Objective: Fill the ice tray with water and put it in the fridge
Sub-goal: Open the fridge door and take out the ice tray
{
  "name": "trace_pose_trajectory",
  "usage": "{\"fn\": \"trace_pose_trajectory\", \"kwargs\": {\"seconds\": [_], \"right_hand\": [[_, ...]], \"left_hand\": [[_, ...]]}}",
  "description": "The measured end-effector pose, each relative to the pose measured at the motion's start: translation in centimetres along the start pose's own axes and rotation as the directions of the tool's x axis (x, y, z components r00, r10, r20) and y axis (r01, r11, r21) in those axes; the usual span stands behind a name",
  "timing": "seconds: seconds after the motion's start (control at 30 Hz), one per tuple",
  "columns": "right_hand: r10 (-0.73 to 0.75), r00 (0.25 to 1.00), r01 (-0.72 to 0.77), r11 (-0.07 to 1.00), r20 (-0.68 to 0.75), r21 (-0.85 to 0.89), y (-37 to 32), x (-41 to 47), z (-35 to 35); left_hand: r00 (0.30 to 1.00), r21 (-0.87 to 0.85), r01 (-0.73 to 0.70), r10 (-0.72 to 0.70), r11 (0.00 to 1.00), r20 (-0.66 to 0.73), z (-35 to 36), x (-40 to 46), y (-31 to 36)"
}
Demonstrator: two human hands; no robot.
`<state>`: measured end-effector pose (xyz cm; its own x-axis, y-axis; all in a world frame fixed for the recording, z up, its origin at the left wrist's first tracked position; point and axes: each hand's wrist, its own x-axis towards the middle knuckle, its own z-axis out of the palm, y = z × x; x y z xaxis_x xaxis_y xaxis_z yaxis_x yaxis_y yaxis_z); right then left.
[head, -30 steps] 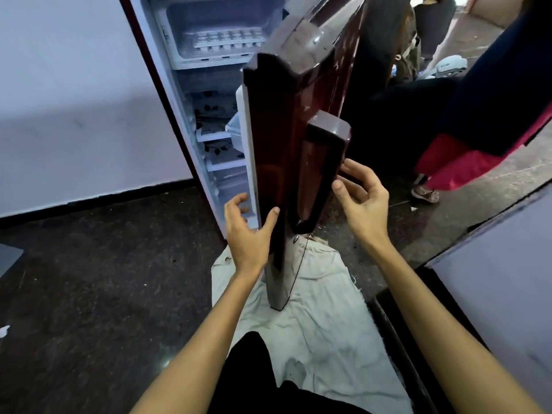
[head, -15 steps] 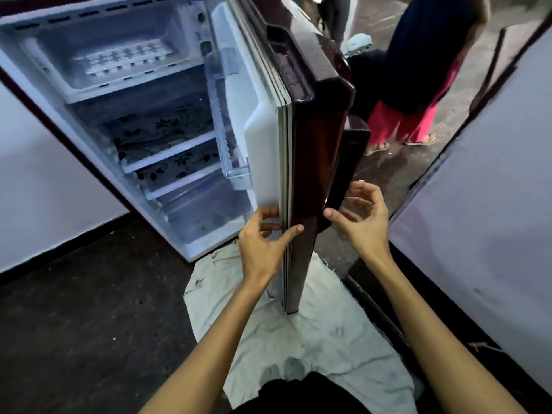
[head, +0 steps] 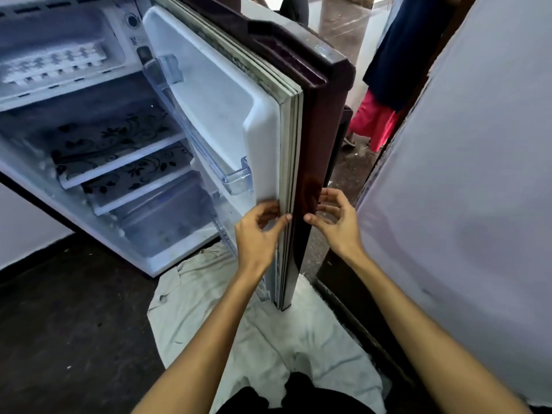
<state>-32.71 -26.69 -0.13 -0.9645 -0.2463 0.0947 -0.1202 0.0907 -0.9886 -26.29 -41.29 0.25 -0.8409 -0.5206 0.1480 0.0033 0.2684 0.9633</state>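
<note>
Sitting in the freezer box at upper left, the tray [head: 55,65] is already placed; at centre the left hand [head: 258,231] pinches the door [head: 294,162] edge to swing it; the right hand [head: 336,224] hovers beside it, loosely curled, empty.

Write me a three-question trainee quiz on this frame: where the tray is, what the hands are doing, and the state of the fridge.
1. True or false: the ice tray lies in the top freezer compartment.
2. Which hand grips the free edge of the fridge door? A) left hand B) right hand C) neither
3. Fill in: on the floor under the door lies a white ____.

Key:
1. True; it lies on the compartment floor, in neither hand.
2. A; its thumb and fingers curl round the white inner edge, while the right hand hovers by the maroon outer face, fingers loosely curled, holding nothing.
3. Cloth.
</note>
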Motion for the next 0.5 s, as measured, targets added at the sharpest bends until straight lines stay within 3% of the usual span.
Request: {"fn": "trace_pose_trajectory", "kwargs": {"seconds": [0.5], "right_hand": [[-0.046,0.996,0.048,0.998,0.070,-0.029,2.3,5.4,-6.2]], "left_hand": [[0.998,0.007,0.004,-0.004,1.000,-0.057,7.4,2.0,1.6]]}}
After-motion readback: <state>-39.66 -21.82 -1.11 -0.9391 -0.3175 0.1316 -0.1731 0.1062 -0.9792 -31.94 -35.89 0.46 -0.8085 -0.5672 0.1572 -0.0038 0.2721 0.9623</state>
